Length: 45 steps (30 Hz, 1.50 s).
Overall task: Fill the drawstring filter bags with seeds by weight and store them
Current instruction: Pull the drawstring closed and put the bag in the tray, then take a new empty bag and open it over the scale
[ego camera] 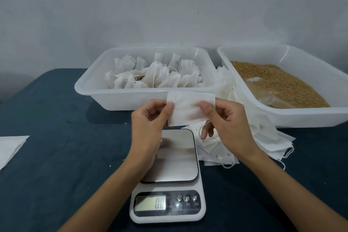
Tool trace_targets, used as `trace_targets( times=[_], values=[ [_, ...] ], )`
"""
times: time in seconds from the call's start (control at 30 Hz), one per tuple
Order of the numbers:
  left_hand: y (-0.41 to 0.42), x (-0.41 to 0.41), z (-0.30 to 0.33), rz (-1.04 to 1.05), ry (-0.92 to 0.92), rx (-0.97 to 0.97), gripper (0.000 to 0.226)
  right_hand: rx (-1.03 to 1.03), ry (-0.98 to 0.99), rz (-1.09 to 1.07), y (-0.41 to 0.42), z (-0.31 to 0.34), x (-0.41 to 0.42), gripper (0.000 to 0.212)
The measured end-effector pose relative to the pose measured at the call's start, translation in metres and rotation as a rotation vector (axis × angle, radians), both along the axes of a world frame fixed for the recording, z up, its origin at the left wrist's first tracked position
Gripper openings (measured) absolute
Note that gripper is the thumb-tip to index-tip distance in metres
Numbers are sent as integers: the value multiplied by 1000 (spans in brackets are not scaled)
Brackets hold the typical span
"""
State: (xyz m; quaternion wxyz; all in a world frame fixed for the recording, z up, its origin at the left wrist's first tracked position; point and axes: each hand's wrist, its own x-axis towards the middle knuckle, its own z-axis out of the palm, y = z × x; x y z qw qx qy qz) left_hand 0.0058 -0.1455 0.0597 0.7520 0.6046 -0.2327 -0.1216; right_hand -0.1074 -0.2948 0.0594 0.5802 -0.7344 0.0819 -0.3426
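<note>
While both hands hover at the centre of the frame above the scale's platform, they hold one empty filter bag [190,108] stretched flat between them: the left hand [150,124] pinches its left edge with thumb and fingers, and the right hand [226,122] pinches its right edge the same way, so each is clamped on the bag. Below them, at lower centre, the digital scale [169,175] sits on the dark blue counter [56,156], its steel platform bare and its display apparently reading zero, though the digits are blurred. Behind the hands, at centre, a white tray [90,88] holds a heap of filled, tied bags [154,75]. At the right of the frame a second white tray [301,118] holds brown seeds [278,81]. Between that tray and the scale lies a loose pile of empty bags [263,137] with drawstrings trailing. A white sheet [9,147] lies at the left edge.
</note>
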Motion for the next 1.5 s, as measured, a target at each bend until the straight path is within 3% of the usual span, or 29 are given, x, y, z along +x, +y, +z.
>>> trace_targets(
  times=[0.07,0.17,0.33,0.53,1.07,1.17,1.23,1.3,1.4,1.5],
  values=[
    [0,1,0,-4,24,-3,9,4,0,17,0,2,0,64],
    [0,0,0,-30,35,-15,13,-42,26,58,2,4,0,51],
    [-1,-1,0,-20,-24,-16,25,-90,32,0,2,3,-1,60],
    [0,0,4,-56,2,-4,23,-251,21,5,3,5,-3,67],
    [1,0,3,43,-152,71,13,-60,97,51,1,10,-2,70],
    [4,-3,4,131,-419,156,16,-46,127,48,2,12,-2,73],
    [6,-9,4,108,-742,220,38,-47,151,70,2,12,-2,75],
    [3,-13,0,-31,-935,303,66,-69,150,90,4,12,-2,74],
    [1,-15,-6,-153,-963,491,83,-52,149,148,8,15,-6,69],
    [6,-9,-5,-135,-921,526,81,-109,240,244,8,23,-11,100]
  ],
)
